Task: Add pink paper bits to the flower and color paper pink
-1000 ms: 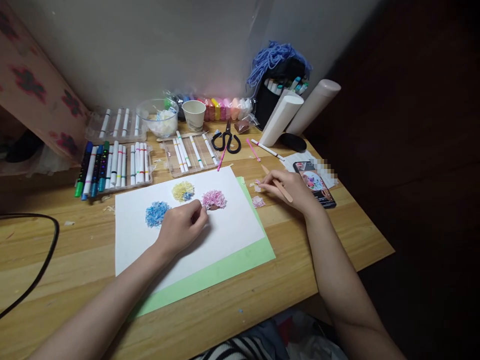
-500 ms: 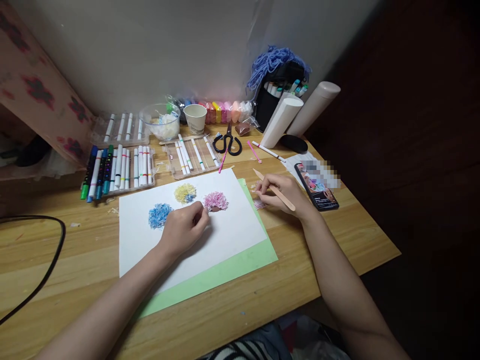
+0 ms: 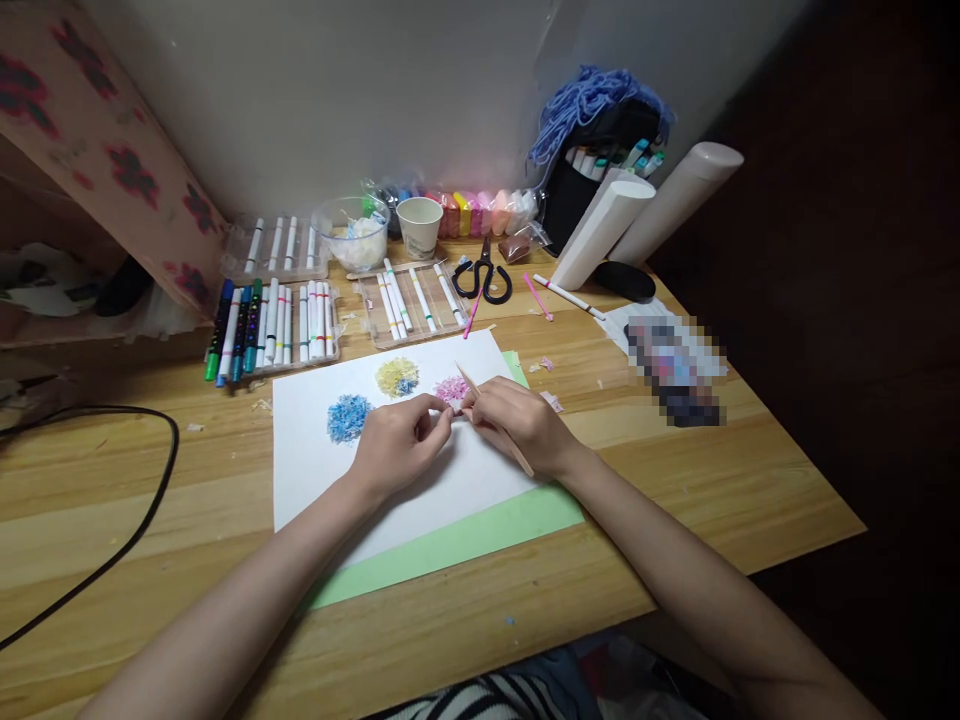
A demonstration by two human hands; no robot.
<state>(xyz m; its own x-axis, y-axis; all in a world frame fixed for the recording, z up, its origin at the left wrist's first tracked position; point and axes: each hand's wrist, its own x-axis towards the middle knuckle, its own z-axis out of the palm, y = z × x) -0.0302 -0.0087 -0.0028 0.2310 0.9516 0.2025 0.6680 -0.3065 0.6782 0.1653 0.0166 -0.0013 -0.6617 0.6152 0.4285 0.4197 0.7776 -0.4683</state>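
Over the white sheet [image 3: 315,480], left hand [image 3: 397,447] fingertips pinched together beside pink tuft [image 3: 451,386], right hand [image 3: 519,425] clamped on wooden stick [image 3: 466,378].

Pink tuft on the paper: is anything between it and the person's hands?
Nothing visible does. The left hand and the right hand, which holds a wooden stick, come together right at the pink tuft's near edge, on the white paper.
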